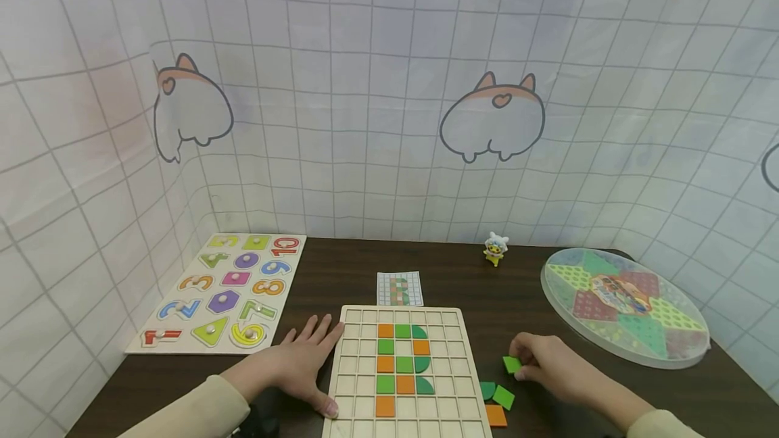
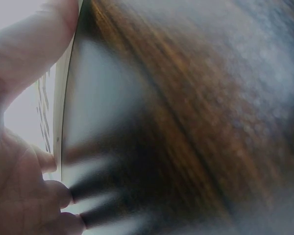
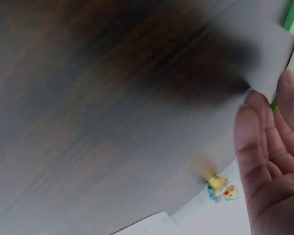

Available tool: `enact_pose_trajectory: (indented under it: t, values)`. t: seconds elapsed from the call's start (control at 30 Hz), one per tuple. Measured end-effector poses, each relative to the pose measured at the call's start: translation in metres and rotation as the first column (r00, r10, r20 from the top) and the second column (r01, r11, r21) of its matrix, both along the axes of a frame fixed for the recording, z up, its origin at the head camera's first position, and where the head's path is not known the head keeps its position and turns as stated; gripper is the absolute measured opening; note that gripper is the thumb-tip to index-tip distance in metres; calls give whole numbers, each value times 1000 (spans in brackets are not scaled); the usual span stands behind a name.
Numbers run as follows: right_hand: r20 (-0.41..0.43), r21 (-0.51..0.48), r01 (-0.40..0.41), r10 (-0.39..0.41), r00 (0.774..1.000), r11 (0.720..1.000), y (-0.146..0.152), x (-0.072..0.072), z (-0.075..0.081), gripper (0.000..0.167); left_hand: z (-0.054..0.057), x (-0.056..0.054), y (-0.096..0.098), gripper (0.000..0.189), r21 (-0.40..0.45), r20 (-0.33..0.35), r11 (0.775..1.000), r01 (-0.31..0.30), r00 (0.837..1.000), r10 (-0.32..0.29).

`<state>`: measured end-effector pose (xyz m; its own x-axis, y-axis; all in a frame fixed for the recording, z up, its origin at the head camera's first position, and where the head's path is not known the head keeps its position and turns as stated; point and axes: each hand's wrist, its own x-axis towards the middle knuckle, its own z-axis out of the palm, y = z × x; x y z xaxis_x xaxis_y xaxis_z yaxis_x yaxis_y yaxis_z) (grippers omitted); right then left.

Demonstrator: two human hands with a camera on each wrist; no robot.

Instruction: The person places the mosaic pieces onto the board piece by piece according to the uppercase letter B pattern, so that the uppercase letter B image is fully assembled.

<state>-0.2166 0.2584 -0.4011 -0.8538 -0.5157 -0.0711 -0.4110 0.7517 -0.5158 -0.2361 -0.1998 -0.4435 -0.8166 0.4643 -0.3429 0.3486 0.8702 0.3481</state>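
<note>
A pale wooden grid board (image 1: 444, 411) lies on the table, with orange, light green and dark green tiles set in its middle cells. My left hand (image 1: 302, 361) rests at the board's left edge, fingers spread and thumb on the frame. To the right of the board, my right hand (image 1: 552, 369) pinches a light green square tile (image 1: 511, 365) between thumb and fingers. Just below it lie a dark green rounded tile (image 1: 487, 391), another light green square (image 1: 503, 397) and an orange square (image 1: 496, 416). Only a sliver of the pinched tile shows in the right wrist view.
Behind the board lies a printed pattern card (image 1: 399, 288). A number puzzle board (image 1: 201, 269) is at the left, and a round Chinese checkers board (image 1: 623, 306) at the right. A small yellow-and-white figurine (image 1: 496, 249) stands near the back curtain (image 1: 365, 181).
</note>
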Motion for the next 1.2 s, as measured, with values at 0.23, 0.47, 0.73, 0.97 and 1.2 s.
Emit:
enact_pose_trajectory:
  t: [0.23, 0.47, 0.73, 0.97, 1.2]
  values:
    - [16, -118, 47, -45, 999, 992, -32, 12, 9, 23, 3, 1, 0, 143, -4, 4, 1000, 1, 1000, -1]
    - [79, -213, -19, 36, 996, 977, -82, 26, 12, 22, 5, 3, 1, 143, 5, 3, 1000, -3, 1000, 3]
    - [118, -229, -106, 136, 984, 968, -131, 42, 13, 20, 6, 3, 2, 144, -5, 3, 1000, -8, 1000, 8]
    - [151, -199, -182, 213, 965, 963, -161, 55, 13, 18, 6, 3, 2, 144, -5, 11, 1000, -12, 1000, 12]
    - [246, -160, -127, 164, 955, 979, -177, 58, 12, 13, 6, 4, 1, 144, -1, 13, 1000, -12, 1000, 12]
